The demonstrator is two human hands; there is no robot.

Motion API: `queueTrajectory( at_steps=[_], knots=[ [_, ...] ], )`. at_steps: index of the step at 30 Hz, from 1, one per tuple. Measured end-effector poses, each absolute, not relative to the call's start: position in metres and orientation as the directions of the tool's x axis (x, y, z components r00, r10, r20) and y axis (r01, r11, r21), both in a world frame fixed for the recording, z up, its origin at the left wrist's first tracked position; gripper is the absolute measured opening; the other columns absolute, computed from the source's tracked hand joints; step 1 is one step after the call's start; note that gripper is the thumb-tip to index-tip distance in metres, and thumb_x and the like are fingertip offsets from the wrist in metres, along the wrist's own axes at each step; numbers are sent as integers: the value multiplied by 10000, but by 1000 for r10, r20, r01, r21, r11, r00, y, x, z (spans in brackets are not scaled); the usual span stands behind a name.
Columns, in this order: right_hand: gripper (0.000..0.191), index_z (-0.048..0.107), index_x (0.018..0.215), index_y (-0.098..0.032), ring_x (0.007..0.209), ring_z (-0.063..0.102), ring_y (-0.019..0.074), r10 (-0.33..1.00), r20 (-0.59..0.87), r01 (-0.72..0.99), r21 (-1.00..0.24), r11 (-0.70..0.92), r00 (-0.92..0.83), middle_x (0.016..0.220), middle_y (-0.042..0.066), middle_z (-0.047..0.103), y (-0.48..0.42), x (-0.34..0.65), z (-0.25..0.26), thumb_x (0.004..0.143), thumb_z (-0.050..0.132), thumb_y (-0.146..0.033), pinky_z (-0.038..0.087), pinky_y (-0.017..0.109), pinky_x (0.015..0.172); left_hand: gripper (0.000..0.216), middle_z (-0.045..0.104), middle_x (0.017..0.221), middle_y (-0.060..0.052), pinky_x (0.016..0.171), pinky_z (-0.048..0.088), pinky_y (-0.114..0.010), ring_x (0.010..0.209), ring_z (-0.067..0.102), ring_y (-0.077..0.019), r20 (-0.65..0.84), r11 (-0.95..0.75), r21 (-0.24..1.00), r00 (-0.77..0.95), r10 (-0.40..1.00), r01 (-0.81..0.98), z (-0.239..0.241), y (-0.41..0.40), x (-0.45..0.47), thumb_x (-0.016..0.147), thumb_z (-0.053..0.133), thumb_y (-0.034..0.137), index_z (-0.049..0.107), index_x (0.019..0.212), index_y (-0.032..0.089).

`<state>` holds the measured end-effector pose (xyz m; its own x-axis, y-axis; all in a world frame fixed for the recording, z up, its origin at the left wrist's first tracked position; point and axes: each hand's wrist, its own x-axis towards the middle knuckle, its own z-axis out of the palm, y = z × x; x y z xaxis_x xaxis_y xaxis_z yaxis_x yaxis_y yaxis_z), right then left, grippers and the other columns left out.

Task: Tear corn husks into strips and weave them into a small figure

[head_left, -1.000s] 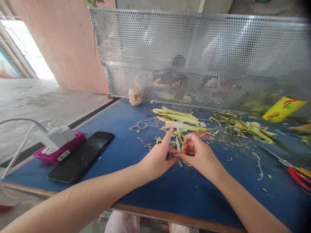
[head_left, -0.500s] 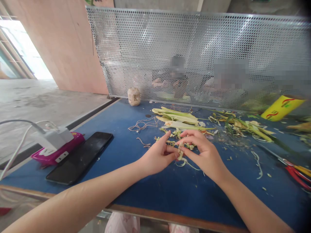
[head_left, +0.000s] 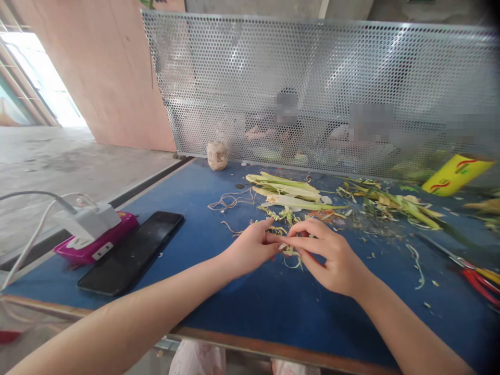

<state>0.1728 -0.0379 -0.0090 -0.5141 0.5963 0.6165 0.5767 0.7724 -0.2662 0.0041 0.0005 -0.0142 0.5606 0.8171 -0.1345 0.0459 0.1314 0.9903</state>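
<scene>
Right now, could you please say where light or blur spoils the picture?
Head view: glints streak the perforated metal screen; the far-left opening is washed out; the upper right corner darkens; the pale strip at the left hand looks soft.

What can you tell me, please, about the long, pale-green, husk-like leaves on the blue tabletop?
The long, pale-green, husk-like leaves lie loosely layered on the blue tabletop, beyond the left hand and right hand, touching neither. They look like thin, fibrous plant material, cream to yellow-green, stretched sideways with several narrowing toward the picture's right. The nearest is among the palest, brownish near its left end. Small, curled, yellow-green plant scraps lie along their near side.
</scene>
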Motion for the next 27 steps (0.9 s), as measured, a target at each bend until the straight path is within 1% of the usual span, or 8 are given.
queueTrajectory(
  at_steps=[4,8,11,14,17,20,23,27],
  knots=[
    [261,630,1016,-228,796,547,150,635,585,589,-305,748,-504,898,65,570,-35,176,-11,815,501,-122,471,273,689,640,679,724,-21,554,402,-213,563,528,-85,-129,134,990,539,832,30,-13,1,3,636,622,101,382,1229,95],
    [221,648,960,-241,746,568,121,652,587,580,-345,738,-480,867,42,581,-32,179,-13,825,508,-136,476,227,646,612,698,781,-52,555,420,-213,554,535,-79,-149,140,989,518,842,56,-7,-1,3,669,606,95,390,1241,86],
    [215,637,956,-237,767,585,123,652,600,573,-358,737,-463,877,39,604,-31,180,-12,827,504,-129,483,226,670,654,704,780,-62,534,418,-200,519,532,-71,-161,138,987,490,857,84,-2,-1,3,684,596,78,341,1286,59],
    [158,625,903,-220,807,599,142,660,603,583,-363,727,-448,852,39,629,-30,181,-11,825,509,-148,489,255,730,707,705,855,-99,553,431,-206,571,566,-90,-158,116,986,476,865,118,0,0,2,692,604,89,280,1319,39],
    [138,624,854,-218,812,606,148,652,589,578,-348,738,-477,852,42,634,-30,181,-12,824,507,-152,496,264,730,726,686,944,-128,586,444,-223,652,603,-123,-140,77,986,478,867,148,-1,2,1,698,610,114,258,1329,41],
    [149,626,874,-212,806,605,143,645,586,587,-324,742,-491,869,47,631,-30,182,-13,816,513,-132,498,259,725,740,692,923,-123,607,453,-238,721,631,-164,-123,51,986,479,869,160,-4,3,0,688,630,140,269,1328,50],
    [162,630,879,-206,819,599,142,644,582,614,-290,735,-496,886,51,630,-32,181,-13,820,506,-122,497,261,741,738,699,893,-117,684,468,-262,795,643,-192,-108,43,988,475,873,146,-6,3,0,676,644,147,292,1318,49],
    [171,626,919,-196,854,590,150,633,562,637,-227,737,-532,928,64,623,-34,181,-14,843,483,-141,495,274,772,709,698,901,-121,719,466,-271,802,644,-187,-102,25,986,478,872,163,-6,4,1,697,621,144,290,1315,37]
  ],
)
